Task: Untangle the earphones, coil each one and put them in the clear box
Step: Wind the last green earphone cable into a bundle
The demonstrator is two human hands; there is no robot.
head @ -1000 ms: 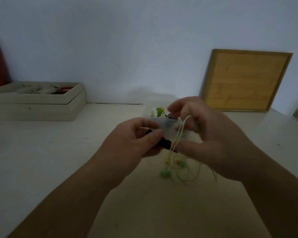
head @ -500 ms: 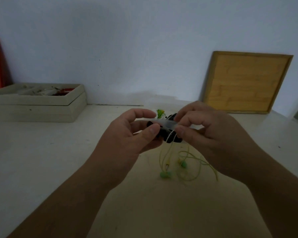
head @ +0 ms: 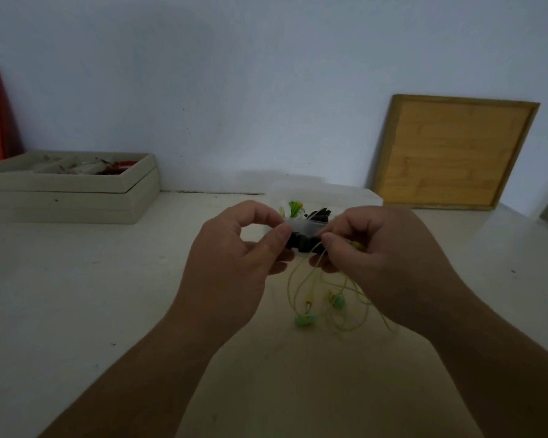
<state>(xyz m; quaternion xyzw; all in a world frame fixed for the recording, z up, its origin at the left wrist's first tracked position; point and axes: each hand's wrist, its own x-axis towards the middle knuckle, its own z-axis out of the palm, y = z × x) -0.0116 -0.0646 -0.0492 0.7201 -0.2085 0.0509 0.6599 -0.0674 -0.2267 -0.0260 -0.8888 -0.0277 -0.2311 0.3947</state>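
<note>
The untangling step is judged to be in hand. A black bundle, seemingly a dark earphone cord, is pinched between thumb and forefinger of the left hand, and the other fingers are curled close. The yellow-green earphones are gripped in the narrowly closed fingers of the right hand, with the cord hung in loose loops toward the table. The clear box is seen just beyond the hands, with some pieces already inside. Next, the two cords are to be drawn apart gently, so that no knot is tightened.
</note>
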